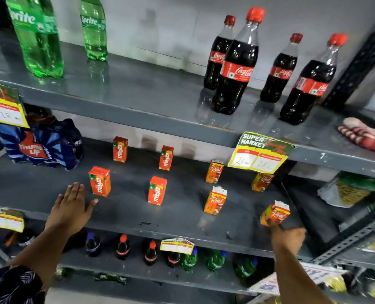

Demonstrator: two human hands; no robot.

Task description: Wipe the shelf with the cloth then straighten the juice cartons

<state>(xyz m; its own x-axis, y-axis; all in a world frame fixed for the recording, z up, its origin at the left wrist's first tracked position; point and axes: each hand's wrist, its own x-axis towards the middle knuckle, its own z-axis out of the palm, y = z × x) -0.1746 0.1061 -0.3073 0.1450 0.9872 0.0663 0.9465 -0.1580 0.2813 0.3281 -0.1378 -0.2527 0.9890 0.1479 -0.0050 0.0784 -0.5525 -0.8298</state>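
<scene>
Several small orange juice cartons stand spread out on the grey middle shelf. My right hand grips the front right Real carton, which is tilted at the shelf's front right. My left hand lies flat and open on the shelf, just left of the front left Maaza carton. Other Maaza cartons and Real cartons stand upright between my hands. A red and white striped cloth lies on the upper shelf at the far right, apart from both hands.
Cola bottles and green Sprite bottles stand on the upper shelf. A blue Thums Up pack sits at the middle shelf's left. Price tags hang from the shelf edges. Small bottles fill the lower shelf. A metal upright stands right.
</scene>
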